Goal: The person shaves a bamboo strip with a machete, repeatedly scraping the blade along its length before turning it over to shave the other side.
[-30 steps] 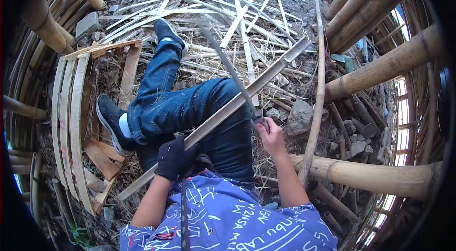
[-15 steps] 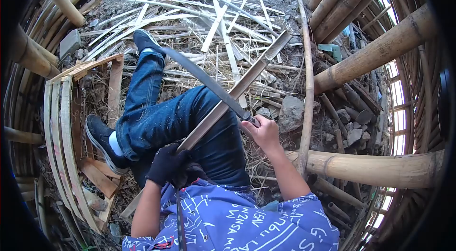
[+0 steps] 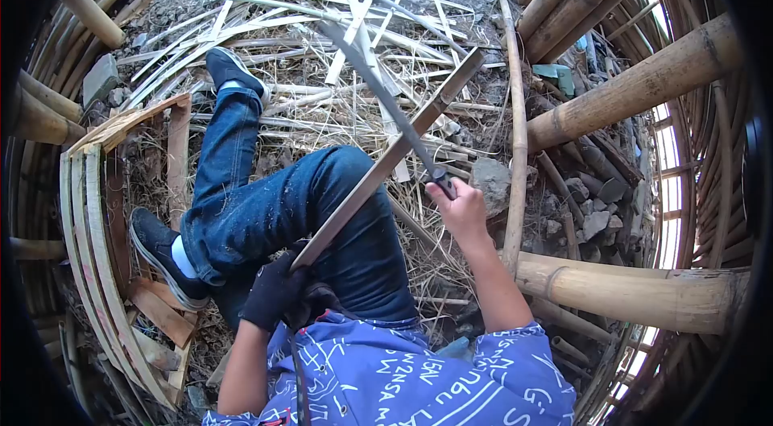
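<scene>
My left hand [image 3: 272, 291], in a black glove, is closed around the lower end of a split bamboo piece [image 3: 348, 207]. That piece slants up across my raised knee toward the upper right. Bare and closed, my right hand [image 3: 461, 215] grips the dark handle of a machete [image 3: 378, 89]. Its long blade points forward and left, crossing over the bamboo beyond the knee, and looks slightly blurred. My jeans [image 3: 266, 213] carry pale shavings, and a dark strap [image 3: 298, 378] hangs over my patterned blue shirt.
Pale bamboo strips [image 3: 266, 3] lie scattered ahead over straw and dirt. A wooden crate [image 3: 87, 241] stands on the left. Thick bamboo poles [image 3: 636, 297] and a long thin pole [image 3: 515, 104] line the right, near a large stone [image 3: 491, 184] and rubble.
My right hand has shifted right and slightly forward, and the machete blade has swung to point more forward. The left hand still holds the bamboo. The view has shifted slightly.
</scene>
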Demonstrator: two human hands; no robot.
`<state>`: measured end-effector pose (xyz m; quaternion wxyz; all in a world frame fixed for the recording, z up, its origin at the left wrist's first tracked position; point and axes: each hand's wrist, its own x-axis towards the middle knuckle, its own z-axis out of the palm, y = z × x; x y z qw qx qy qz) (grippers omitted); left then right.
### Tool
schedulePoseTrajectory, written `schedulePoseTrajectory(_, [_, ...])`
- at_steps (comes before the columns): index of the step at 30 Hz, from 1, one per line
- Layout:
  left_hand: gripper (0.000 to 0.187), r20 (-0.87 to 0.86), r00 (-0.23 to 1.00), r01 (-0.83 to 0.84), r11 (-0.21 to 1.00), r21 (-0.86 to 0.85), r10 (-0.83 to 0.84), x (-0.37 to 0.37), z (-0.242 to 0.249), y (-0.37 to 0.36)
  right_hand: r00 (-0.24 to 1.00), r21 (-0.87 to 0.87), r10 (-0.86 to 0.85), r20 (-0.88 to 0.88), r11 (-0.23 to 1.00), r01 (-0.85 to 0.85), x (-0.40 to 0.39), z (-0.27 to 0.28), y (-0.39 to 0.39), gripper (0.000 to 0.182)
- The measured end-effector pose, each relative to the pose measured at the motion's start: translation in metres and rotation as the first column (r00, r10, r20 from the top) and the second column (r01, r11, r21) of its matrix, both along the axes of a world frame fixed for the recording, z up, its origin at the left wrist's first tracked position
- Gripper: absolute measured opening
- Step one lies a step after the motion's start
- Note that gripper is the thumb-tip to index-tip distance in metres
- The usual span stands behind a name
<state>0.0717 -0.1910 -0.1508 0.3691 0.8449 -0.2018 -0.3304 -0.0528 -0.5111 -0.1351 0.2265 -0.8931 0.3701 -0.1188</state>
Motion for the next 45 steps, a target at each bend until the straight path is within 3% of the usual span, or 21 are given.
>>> schedulePoseTrajectory(5, [0.028, -0.218, 0.973, 0.065, 0.997, -0.04, -0.072, 0.001, -0.021, 0.016, 0.996, -0.106, 0.092, -0.02, 0.99, -0.094, 0.002, -0.001, -0.017, 0.067])
schedulePoseTrajectory(7, [0.028, -0.211, 0.976, 0.053, 0.998, -0.044, -0.061, -0.004, -0.018, 0.02, 0.997, -0.084, 0.039, -0.073, 0.995, -0.045, 0.005, 0.003, -0.035, 0.068])
schedulePoseTrajectory(9, [0.028, -0.201, 0.979, 0.034, 0.998, -0.055, -0.044, -0.008, -0.017, 0.024, 0.996, 0.06, -0.089, 0.006, 0.994, 0.089, 0.011, 0.013, -0.053, 0.071])
schedulePoseTrajectory(15, [0.025, -0.181, 0.983, -0.012, 1.0, 0.02, 0.016, -0.015, 0.004, 0.028, 1.0, 0.092, -0.028, -0.006, 0.995, 0.028, 0.015, 0.009, -0.064, 0.076])
schedulePoseTrajectory(17, [0.023, -0.044, 0.999, 0.008, 0.998, 0.057, -0.006, -0.022, 0.002, 0.035, 0.999, 0.062, 0.039, -0.033, 0.997, -0.037, 0.018, 0.003, -0.067, 0.078])
schedulePoseTrajectory(19, [0.022, -0.034, 0.999, -0.01, 0.996, 0.089, 0.013, -0.029, -0.002, 0.037, 0.974, 0.107, -0.008, -0.225, 0.994, 0.033, 0.029, 0.021, -0.071, 0.08])
schedulePoseTrajectory(21, [0.021, -0.011, 0.999, -0.036, 0.994, 0.104, 0.037, -0.029, -0.003, 0.039, 0.982, 0.058, -0.051, -0.181, 0.996, 0.062, 0.033, 0.002, -0.088, 0.081])
schedulePoseTrajectory(23, [0.021, 0.236, 0.953, 0.181, 0.981, 0.063, -0.191, -0.029, -0.005, 0.041, 0.988, 0.033, -0.02, -0.15, 0.999, 0.025, 0.037, 0.0, -0.083, 0.081])
schedulePoseTrajectory(24, [0.021, 0.24, 0.952, 0.181, 0.982, 0.061, -0.191, -0.031, -0.009, 0.042, 0.992, 0.009, 0.008, -0.123, 1.0, -0.007, 0.04, 0.003, -0.081, 0.08])
schedulePoseTrajectory(25, [0.021, 0.105, 0.992, 0.062, 0.998, 0.031, -0.065, -0.033, -0.016, 0.043, 0.993, 0.008, 0.009, -0.122, 1.0, -0.008, 0.042, 0.009, -0.084, 0.08])
schedulePoseTrajectory(26, [0.022, -0.04, 0.997, -0.064, 0.998, 0.022, 0.064, -0.036, -0.02, 0.044, 0.979, 0.073, 0.029, -0.201, 0.997, -0.015, 0.042, 0.014, -0.088, 0.08])
schedulePoseTrajectory(27, [0.022, -0.048, 0.997, -0.066, 0.997, 0.032, 0.068, -0.037, -0.015, 0.042, 0.958, 0.144, 0.054, -0.283, 0.989, -0.013, 0.04, 0.015, -0.091, 0.08])
schedulePoseTrajectory(28, [0.021, 0.083, 0.994, 0.061, 0.994, 0.096, -0.069, -0.035, -0.008, 0.041, 0.962, 0.122, 0.015, -0.273, 0.992, 0.019, 0.042, 0.007, -0.099, 0.08])
schedulePoseTrajectory(29, [0.021, 0.204, 0.955, 0.182, 0.969, 0.169, -0.215, -0.034, -0.003, 0.043, 0.979, 0.091, 0.07, -0.193, 0.994, -0.053, 0.044, 0.011, -0.105, 0.079])
schedulePoseTrajectory(32, [0.02, 0.23, 0.957, 0.168, 0.985, 0.046, -0.174, -0.034, -0.011, 0.046, 0.97, -0.006, 0.028, -0.242, 1.0, -0.03, 0.053, 0.011, -0.088, 0.078])
schedulePoseTrajectory(35, [0.022, 0.355, 0.919, 0.179, 0.984, 0.005, -0.169, -0.037, -0.025, 0.049, 0.978, 0.088, 0.082, -0.19, 0.994, -0.066, 0.053, 0.01, -0.094, 0.078])
schedulePoseTrajectory(36, [0.025, 0.206, 0.961, 0.178, 0.983, 0.039, -0.182, -0.035, -0.024, 0.051, 0.971, 0.023, 0.083, -0.224, 0.997, -0.08, 0.055, 0.009, -0.107, 0.079])
schedulePoseTrajectory(40, [0.026, 0.244, 0.952, 0.164, 0.981, 0.1, -0.184, -0.033, -0.015, 0.047, 0.97, -0.054, 0.091, -0.226, 0.993, -0.106, 0.054, 0.004, -0.087, 0.08])
schedulePoseTrajectory(41, [0.026, 0.154, 0.984, 0.076, 0.995, 0.062, -0.085, -0.033, -0.019, 0.044, 0.973, -0.048, 0.128, -0.191, 0.989, -0.139, 0.055, 0.003, -0.085, 0.08])
schedulePoseTrajectory(42, [0.026, 0.047, 0.999, -0.016, 0.999, 0.038, 0.014, -0.037, -0.021, 0.043, 0.939, 0.016, 0.162, -0.305, 0.986, -0.165, 0.055, 0.018, -0.09, 0.079])
schedulePoseTrajectory(45, [0.026, -0.089, 0.995, -0.028, 0.987, 0.158, 0.042, -0.031, 0.001, 0.032, 0.97, -0.028, 0.065, -0.233, 0.997, -0.074, 0.063, 0.009, -0.109, 0.076])
